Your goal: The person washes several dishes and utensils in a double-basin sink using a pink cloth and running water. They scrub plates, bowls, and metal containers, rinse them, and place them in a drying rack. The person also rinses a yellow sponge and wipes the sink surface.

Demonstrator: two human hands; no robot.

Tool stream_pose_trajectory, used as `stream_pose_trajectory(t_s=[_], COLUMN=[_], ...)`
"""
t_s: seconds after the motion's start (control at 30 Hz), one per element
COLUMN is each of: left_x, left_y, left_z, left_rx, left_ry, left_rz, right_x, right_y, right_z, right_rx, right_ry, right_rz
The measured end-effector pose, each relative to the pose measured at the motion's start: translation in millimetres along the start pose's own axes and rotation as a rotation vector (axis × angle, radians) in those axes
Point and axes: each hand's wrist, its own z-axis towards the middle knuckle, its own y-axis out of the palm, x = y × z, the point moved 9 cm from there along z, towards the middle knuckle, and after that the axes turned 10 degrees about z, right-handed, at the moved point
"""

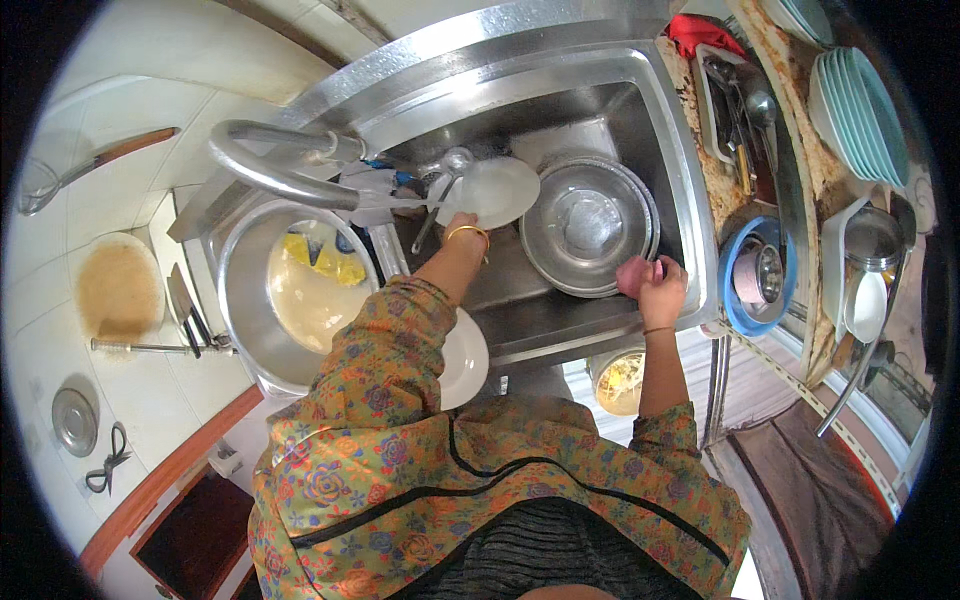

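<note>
My left hand [466, 236] grips a white plate [508, 192] by its near edge, while my right hand [664, 286] is curled around a pink pad [631, 278] off to the right. From here the plate shows as an oval just beyond my left hand, its long axis running left to right and rising slightly toward the right end. The left fingers are mostly hidden, and the pad is too covered for me to tell sponge from cloth. I can't tell whether it touches the steel bowls [585, 225], stacked just left of my right hand.

A ladle [456, 162] overlaps the plate's left part, its handle slanting down past my left hand. The faucet [285, 180] arches in from the left, its water streaming toward the plate. My left forearm partly hides a second plate [467, 360]; left of it sits a pot [236, 300] of cloudy liquid. Beyond my right hand, a blue tub [735, 305] holds smaller vessels.
</note>
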Motion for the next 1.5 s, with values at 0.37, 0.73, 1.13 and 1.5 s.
stream_pose_trajectory(t_s=[0.37,0.73,1.13,1.5], left_x=[120,145,137,156], left_y=[-18,-44,-85,-41], left_z=[-163,-238,-244,-223], left_rx=[-0.518,-1.166,-1.159,-1.202], left_ry=[0.004,0.172,0.151,0.068], left_rz=[0.6,0.524,0.586,0.451], right_x=[-80,-351,-330,-348], right_y=[10,103,177,122], right_z=[-41,-91,-19,-110], right_rx=[-0.121,-0.817,-0.313,-0.468], right_ry=[0.218,-0.64,-0.518,-0.493], right_rz=[0.544,0.792,0.385,0.892])
